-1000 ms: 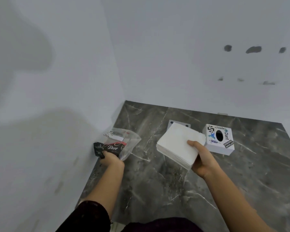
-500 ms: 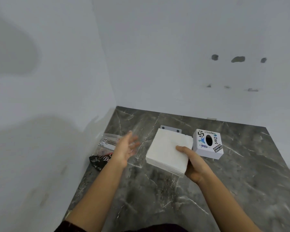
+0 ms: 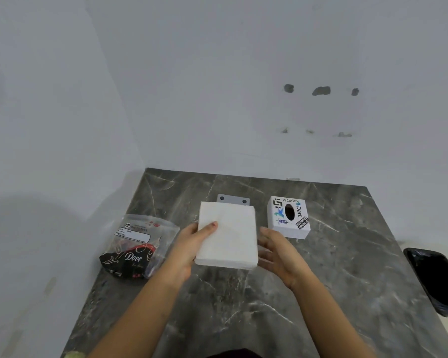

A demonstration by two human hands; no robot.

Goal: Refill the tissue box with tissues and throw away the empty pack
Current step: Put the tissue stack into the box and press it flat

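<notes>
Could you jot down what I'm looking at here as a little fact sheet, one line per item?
surface: dark marble counter in a white-walled corner
tissue stack: white, held between both hands
left hand: thumb on top of the stack
right hand: against the stack's right edge
tissue box: white, stickered, oval hole, right of the stack
empty pack: lying left, untouched
black bin: far right

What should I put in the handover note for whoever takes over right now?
Left hand: grip on the left edge of the tissue stack, thumb on top.
Right hand: open, at the stack's right edge; contact unclear.
Empty pack: lying on the counter by the left wall, not in hand.
Tissue box: on the counter right of the stack; the grey plate behind the stack may be its base.
Black-lined bin: off the counter's right edge.
Done: tissues out of the pack.
Left: load the box, bin the pack.
</notes>
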